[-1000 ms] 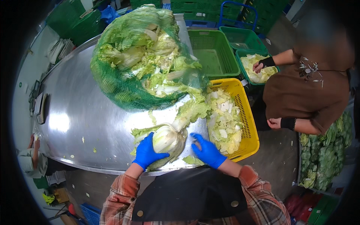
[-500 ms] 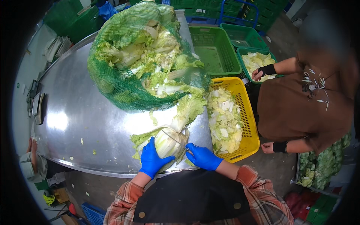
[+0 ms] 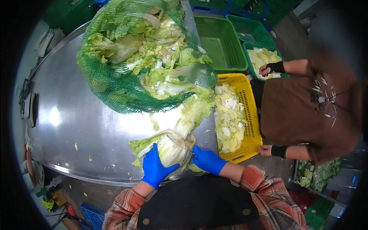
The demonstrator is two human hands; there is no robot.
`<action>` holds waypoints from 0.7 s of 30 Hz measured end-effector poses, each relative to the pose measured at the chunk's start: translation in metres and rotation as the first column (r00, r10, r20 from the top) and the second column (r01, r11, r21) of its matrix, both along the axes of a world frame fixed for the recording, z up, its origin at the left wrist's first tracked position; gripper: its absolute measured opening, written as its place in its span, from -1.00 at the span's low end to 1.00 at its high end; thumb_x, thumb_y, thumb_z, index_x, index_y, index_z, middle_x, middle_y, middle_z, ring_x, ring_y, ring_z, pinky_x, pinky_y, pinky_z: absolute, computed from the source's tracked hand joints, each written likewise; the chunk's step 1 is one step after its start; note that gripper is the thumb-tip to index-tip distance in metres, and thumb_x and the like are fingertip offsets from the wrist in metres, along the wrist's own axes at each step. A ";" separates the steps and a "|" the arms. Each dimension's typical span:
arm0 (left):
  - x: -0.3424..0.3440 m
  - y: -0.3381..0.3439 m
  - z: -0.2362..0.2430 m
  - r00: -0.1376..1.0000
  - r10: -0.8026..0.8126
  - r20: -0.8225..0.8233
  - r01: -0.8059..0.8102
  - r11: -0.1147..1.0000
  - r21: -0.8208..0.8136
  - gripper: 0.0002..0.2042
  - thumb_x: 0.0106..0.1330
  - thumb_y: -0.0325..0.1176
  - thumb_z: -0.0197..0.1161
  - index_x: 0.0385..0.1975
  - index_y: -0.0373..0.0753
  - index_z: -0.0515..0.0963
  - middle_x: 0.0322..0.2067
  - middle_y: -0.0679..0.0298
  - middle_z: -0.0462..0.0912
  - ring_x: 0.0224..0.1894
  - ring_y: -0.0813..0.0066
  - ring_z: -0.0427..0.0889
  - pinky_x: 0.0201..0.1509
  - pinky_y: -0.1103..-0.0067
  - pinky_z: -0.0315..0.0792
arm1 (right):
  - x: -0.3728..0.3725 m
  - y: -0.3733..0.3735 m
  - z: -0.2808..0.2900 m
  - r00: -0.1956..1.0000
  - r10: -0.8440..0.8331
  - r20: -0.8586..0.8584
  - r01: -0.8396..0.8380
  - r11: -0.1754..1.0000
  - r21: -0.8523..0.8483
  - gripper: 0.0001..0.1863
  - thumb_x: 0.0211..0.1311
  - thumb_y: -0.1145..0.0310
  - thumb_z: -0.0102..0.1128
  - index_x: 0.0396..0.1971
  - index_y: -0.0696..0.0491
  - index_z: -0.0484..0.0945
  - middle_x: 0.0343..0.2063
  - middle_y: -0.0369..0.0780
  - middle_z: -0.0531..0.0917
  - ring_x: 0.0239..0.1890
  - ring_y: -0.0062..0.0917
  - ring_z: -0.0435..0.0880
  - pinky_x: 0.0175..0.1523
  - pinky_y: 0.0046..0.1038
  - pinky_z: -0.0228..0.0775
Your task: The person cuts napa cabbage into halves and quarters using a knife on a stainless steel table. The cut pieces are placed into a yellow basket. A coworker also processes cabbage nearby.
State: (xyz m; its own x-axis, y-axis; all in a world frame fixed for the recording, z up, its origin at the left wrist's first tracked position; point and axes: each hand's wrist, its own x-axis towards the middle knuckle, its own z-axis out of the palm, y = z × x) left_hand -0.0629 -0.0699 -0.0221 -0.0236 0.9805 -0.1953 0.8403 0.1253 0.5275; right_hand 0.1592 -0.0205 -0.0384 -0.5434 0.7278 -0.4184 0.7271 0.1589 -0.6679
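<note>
A pale Chinese cabbage (image 3: 172, 155) lies at the near edge of the steel table, its browned base facing right and away. My left hand (image 3: 156, 165), in a blue glove, grips its left side, with the thumb stretched across the near side. On the right, my gloved right hand (image 3: 209, 160) is closed around a knife whose thin blade (image 3: 178, 141) lies across the cabbage near its base. Most of the handle is hidden in the fingers. A loose leaf (image 3: 191, 113) stretches from the cabbage toward a green net sack (image 3: 134, 100) full of more cabbages and leaves.
A yellow crate (image 3: 251, 115) with trimmed leaves stands against the table's right edge. Beyond it are a green crate (image 3: 218, 42) and a smaller leaf-filled crate (image 3: 264, 57). Right of these stands a person in a brown top (image 3: 303, 111). Scraps dot the steel table (image 3: 88, 130).
The whole view has shifted slightly. Both hands keep nearly the same places on the cabbage and knife. The cabbage's base looks turned a little more into view.
</note>
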 end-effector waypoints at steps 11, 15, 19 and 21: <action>0.009 -0.009 -0.008 0.998 0.057 -0.016 -0.055 0.994 0.093 0.08 -0.34 0.08 0.48 0.16 -0.46 0.09 -0.14 -0.12 0.44 -0.12 -0.01 0.45 -0.06 0.28 0.34 | -0.012 0.016 -0.034 0.982 0.020 0.189 -0.005 0.997 -0.080 -0.69 0.11 0.39 -0.15 -0.19 0.27 0.26 -0.48 0.10 0.56 -0.43 -0.03 0.57 -0.31 -0.10 0.39; -0.010 0.006 -0.009 0.969 0.099 0.225 -0.088 0.994 -0.058 0.07 -0.36 0.10 0.50 0.15 -0.42 0.14 -0.05 -0.09 0.44 -0.02 0.07 0.48 0.01 0.38 0.39 | -0.006 0.015 -0.037 0.991 -0.046 0.122 0.051 0.998 -0.041 -0.60 0.12 0.28 -0.13 -0.09 0.23 0.25 -0.45 0.11 0.57 -0.41 -0.03 0.57 -0.27 -0.09 0.39; -0.019 -0.014 -0.010 0.930 0.094 0.355 -0.118 0.992 0.048 0.05 -0.38 0.05 0.54 0.16 -0.37 0.16 -0.01 -0.06 0.43 0.02 0.11 0.46 0.06 0.37 0.37 | 0.000 0.006 -0.023 0.995 -0.095 -0.001 0.095 0.994 0.051 -0.54 0.17 0.15 -0.11 0.03 0.06 0.24 -0.44 0.07 0.58 -0.42 -0.03 0.57 -0.28 -0.11 0.40; -0.013 -0.029 -0.006 0.878 0.084 0.472 -0.182 0.969 0.166 0.06 -0.40 -0.01 0.56 0.17 -0.35 0.14 0.03 -0.01 0.40 0.04 0.18 0.43 0.09 0.38 0.34 | 0.008 0.005 -0.008 0.986 -0.160 -0.055 0.162 0.986 0.045 -0.50 0.16 0.12 -0.13 0.10 -0.03 0.21 -0.42 0.02 0.59 -0.39 -0.05 0.58 -0.25 -0.10 0.40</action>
